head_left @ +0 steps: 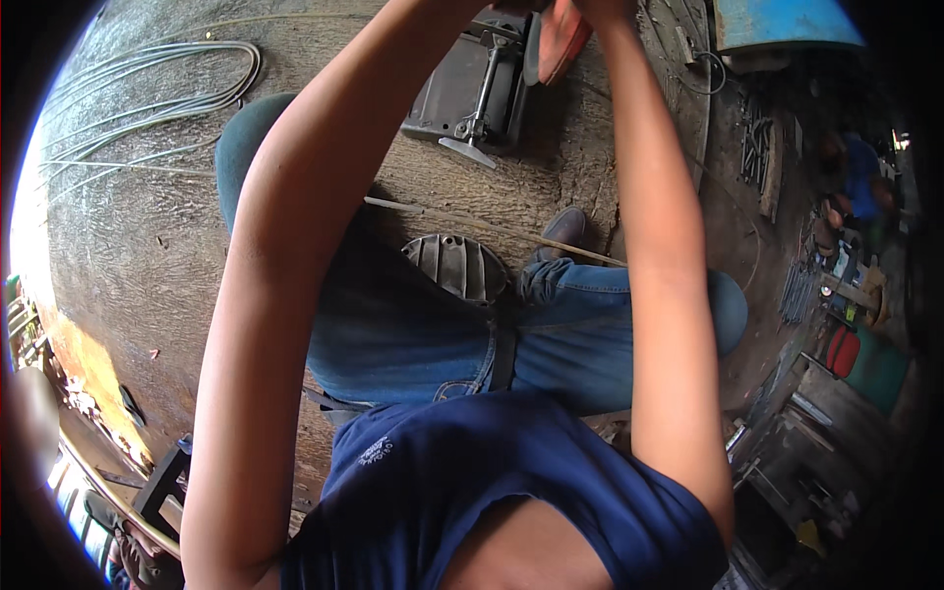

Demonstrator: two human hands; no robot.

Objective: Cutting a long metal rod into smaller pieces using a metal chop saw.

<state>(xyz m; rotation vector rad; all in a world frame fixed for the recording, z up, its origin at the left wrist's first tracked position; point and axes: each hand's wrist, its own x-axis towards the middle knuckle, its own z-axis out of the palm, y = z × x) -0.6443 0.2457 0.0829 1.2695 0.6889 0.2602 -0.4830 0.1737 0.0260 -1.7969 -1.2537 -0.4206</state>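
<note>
Both my arms reach forward to the top edge of the head view, where only a little of each hand shows. My left hand (517, 4) is in shadow there, its fingers cut off from sight. Close by, my right hand (604, 9) is next to an orange-red tool part (563, 39) with a grey disc-like edge along its left side. I cannot make out what either hand grips. Beside that part, below my hands, lies a dark metal machine base (447, 93) with a screw clamp (481, 103) and a crank handle (467, 151).
A thin rod (492, 227) crosses the ground before my legs. A round ribbed metal piece (455, 265) lies between my knees. Looped cable (216, 79) spreads at the far left. Tools and metal parts (836, 265) crowd the right, with a blue panel (787, 25) at the far right.
</note>
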